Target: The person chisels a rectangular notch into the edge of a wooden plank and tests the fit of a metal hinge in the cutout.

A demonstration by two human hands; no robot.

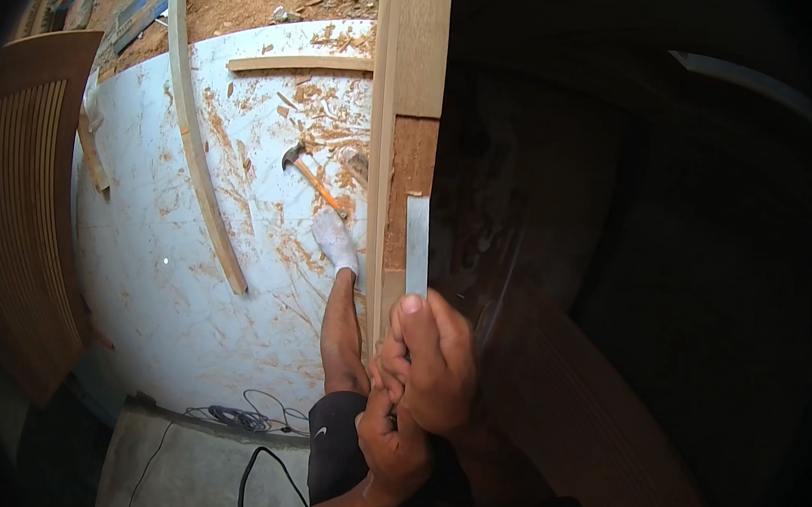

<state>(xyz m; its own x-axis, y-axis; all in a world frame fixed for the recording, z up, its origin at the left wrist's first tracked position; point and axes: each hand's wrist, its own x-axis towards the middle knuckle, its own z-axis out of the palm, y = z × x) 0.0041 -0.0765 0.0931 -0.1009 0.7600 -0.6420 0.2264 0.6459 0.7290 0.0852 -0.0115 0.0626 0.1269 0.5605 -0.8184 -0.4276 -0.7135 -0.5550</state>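
Note:
A flat steel chisel [417,245] lies along the edge of an upright wooden door [421,47]. Its tip rests in a shallow, rough-cut recess [413,155] in that edge. My right hand [436,361] is wrapped round the chisel at the base of the blade, thumb pressed on the flat face. Just below, my left hand [394,449] is closed round its lower end against the right hand; the handle is hidden by the fingers.
On the white, shaving-strewn floor sheet [144,235] lie a hammer [315,179] with an orange handle, a long wooden strip [188,135] and a shorter strip [297,63]. A slatted wooden panel [28,208] stands at left. Coiled black cable [244,417] lies near my leg. Deep shadow fills the right.

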